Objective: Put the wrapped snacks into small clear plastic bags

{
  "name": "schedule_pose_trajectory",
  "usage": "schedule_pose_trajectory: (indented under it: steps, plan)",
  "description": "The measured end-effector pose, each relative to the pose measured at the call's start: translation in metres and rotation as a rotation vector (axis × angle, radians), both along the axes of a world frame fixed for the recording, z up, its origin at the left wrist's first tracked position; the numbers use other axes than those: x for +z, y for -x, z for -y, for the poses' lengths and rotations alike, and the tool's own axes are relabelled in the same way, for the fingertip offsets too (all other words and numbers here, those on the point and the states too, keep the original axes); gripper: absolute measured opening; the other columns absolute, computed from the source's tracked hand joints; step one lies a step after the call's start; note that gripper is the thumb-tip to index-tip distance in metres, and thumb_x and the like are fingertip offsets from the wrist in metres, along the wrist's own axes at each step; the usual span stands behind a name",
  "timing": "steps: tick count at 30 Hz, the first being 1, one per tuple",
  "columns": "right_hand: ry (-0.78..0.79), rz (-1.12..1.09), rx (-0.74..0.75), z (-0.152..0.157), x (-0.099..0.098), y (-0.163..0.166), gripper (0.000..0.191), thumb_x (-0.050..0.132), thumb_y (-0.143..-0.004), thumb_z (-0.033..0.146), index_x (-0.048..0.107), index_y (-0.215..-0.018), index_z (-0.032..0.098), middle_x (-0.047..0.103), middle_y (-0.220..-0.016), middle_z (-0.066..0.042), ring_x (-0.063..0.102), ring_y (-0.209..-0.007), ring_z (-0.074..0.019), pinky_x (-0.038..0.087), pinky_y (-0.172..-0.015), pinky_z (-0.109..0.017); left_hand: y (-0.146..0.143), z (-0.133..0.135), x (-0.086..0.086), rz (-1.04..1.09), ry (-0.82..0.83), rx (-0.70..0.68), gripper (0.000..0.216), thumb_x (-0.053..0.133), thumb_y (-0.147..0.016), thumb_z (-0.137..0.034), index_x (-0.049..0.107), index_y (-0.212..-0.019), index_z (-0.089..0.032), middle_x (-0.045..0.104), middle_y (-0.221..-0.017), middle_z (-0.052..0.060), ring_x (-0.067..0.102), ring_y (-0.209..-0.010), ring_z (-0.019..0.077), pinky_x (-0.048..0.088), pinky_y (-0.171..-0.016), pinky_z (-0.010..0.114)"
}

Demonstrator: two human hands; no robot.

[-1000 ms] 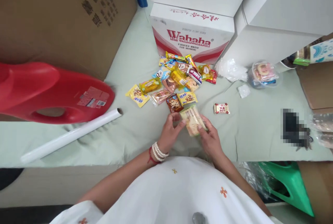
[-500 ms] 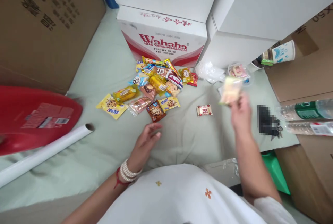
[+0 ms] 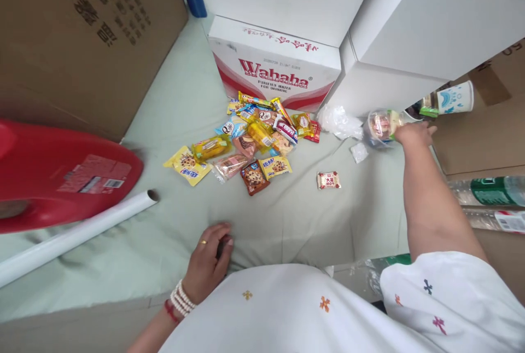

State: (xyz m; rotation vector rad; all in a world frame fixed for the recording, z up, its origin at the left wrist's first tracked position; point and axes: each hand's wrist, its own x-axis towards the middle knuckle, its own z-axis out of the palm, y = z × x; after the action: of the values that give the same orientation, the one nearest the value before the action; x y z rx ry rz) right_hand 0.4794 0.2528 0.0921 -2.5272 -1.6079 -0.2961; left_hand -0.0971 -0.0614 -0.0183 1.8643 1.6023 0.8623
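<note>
My right hand (image 3: 415, 133) reaches to the far right, its fingers closed on a pale yellow snack packet (image 3: 394, 120) at the rim of a round clear plastic tub (image 3: 371, 137). Pink-looking wrapped snacks (image 3: 380, 125) lie in the tub. Near the bed-like cloth's front edge rests my left hand (image 3: 209, 254), loosely curled, with a gap between thumb and fingers and nothing in it. Beyond it spreads a pile of wrapped snacks (image 3: 259, 133), including a yellow cookie packet (image 3: 187, 166) and a brown cookie packet (image 3: 254, 178). One small cream-and-red packet (image 3: 328, 180) lies apart.
A Wahaha water carton (image 3: 274, 76) stands behind the pile. Crumpled clear plastic (image 3: 339, 121) lies left of the tub. A paper cup (image 3: 455, 98) and plastic bottles (image 3: 492, 191) are at right. On the left are a red plastic container (image 3: 61, 178) and a white tube (image 3: 82, 235).
My right hand has carried the yellow packet away from me and right, to the tub. My left hand has drawn back toward my body. The view has shifted slightly.
</note>
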Motion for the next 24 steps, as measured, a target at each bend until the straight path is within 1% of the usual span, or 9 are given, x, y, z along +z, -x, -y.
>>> schedule_pose_trajectory:
  steps: [2, 4, 7, 10, 13, 15, 18, 20, 24]
  plan:
    - [0.061, -0.013, -0.145, 0.002, 0.009, 0.001, 0.044, 0.072, -0.088, 0.032, 0.069, -0.091, -0.012, 0.053, -0.117, -0.041, 0.050, -0.115, -0.0315, 0.032, -0.074, -0.044, 0.001, 0.000, -0.002, 0.013, -0.007, -0.012, 0.021, 0.056, -0.097, -0.028, 0.060, -0.117, -0.023, 0.068, -0.118, 0.012, 0.068, -0.107, 0.0253, 0.062, -0.089, 0.041]
    - [0.016, -0.003, -0.225, 0.009, 0.017, 0.008, 0.045, 0.070, -0.090, 0.029, 0.069, -0.109, -0.011, 0.050, -0.126, -0.041, 0.047, -0.121, -0.0341, 0.032, -0.077, -0.045, 0.003, 0.000, -0.003, 0.048, 0.018, -0.018, 0.022, 0.056, -0.097, -0.028, 0.060, -0.119, -0.023, 0.067, -0.119, 0.012, 0.069, -0.104, 0.0234, 0.063, -0.086, 0.039]
    - [-0.171, 0.032, -0.097, 0.029, 0.015, 0.033, 0.037, 0.053, -0.096, 0.019, 0.068, -0.124, 0.001, 0.054, -0.130, -0.032, 0.051, -0.118, -0.0299, 0.034, -0.082, -0.042, 0.005, -0.001, -0.001, 0.103, 0.067, -0.011, 0.021, 0.057, -0.097, -0.030, 0.061, -0.117, -0.024, 0.068, -0.118, 0.011, 0.070, -0.102, 0.0230, 0.064, -0.085, 0.039]
    - [-0.105, -0.085, 0.071, 0.055, -0.011, 0.064, 0.029, 0.053, -0.093, 0.019, 0.073, -0.112, 0.009, 0.066, -0.104, -0.019, 0.057, -0.096, -0.0259, 0.038, -0.082, -0.037, 0.006, -0.002, 0.002, 0.151, 0.109, 0.009, 0.021, 0.057, -0.096, -0.033, 0.063, -0.114, -0.024, 0.069, -0.116, 0.011, 0.070, -0.102, 0.0241, 0.063, -0.085, 0.040]
    - [0.025, -0.331, 0.063, 0.077, -0.045, 0.084, 0.019, 0.060, -0.087, 0.026, 0.073, -0.093, 0.012, 0.065, -0.086, -0.012, 0.056, -0.084, -0.0242, 0.042, -0.082, -0.037, 0.007, -0.004, 0.007, 0.234, 0.160, 0.023, 0.020, 0.058, -0.095, -0.035, 0.065, -0.111, -0.024, 0.069, -0.114, 0.010, 0.069, -0.103, 0.0237, 0.061, -0.086, 0.038]
    - [-0.007, -0.435, 0.054, 0.091, -0.062, 0.092, 0.018, 0.061, -0.084, 0.027, 0.070, -0.088, 0.012, 0.065, -0.086, -0.012, 0.057, -0.083, -0.0231, 0.045, -0.085, -0.037, 0.007, -0.008, 0.012, 0.303, 0.204, 0.047, 0.020, 0.060, -0.095, -0.037, 0.067, -0.107, -0.024, 0.069, -0.109, 0.009, 0.068, -0.100, 0.0229, 0.060, -0.085, 0.036]
    - [-0.105, -0.480, 0.070, 0.118, -0.071, 0.109, 0.025, 0.055, -0.088, 0.030, 0.069, -0.098, 0.012, 0.066, -0.098, -0.012, 0.060, -0.083, -0.0207, 0.050, -0.084, -0.036, -0.001, -0.018, 0.024, 0.413, 0.279, 0.084, 0.024, 0.063, -0.093, -0.044, 0.070, -0.099, -0.022, 0.067, -0.101, 0.008, 0.065, -0.090, 0.0203, 0.056, -0.077, 0.032]
    - [-0.188, -0.566, 0.157, 0.144, -0.073, 0.134, 0.028, 0.053, -0.092, 0.035, 0.069, -0.105, 0.015, 0.067, -0.105, -0.011, 0.063, -0.086, -0.0201, 0.053, -0.082, -0.035, -0.017, -0.031, 0.035, 0.513, 0.366, 0.079, 0.029, 0.065, -0.091, -0.049, 0.070, -0.094, -0.020, 0.065, -0.093, 0.005, 0.061, -0.080, 0.0172, 0.051, -0.069, 0.028]
    - [-0.319, -0.801, 0.561, 0.206, -0.074, 0.202, 0.019, 0.063, -0.094, 0.037, 0.074, -0.101, 0.023, 0.071, -0.104, -0.008, 0.067, -0.100, -0.0236, 0.055, -0.092, -0.042, -0.071, -0.068, 0.053, 0.753, 0.539, 0.016, 0.040, 0.066, -0.088, -0.059, 0.066, -0.091, -0.019, 0.058, -0.073, -0.002, 0.048, -0.062, 0.0112, 0.042, -0.058, 0.024]
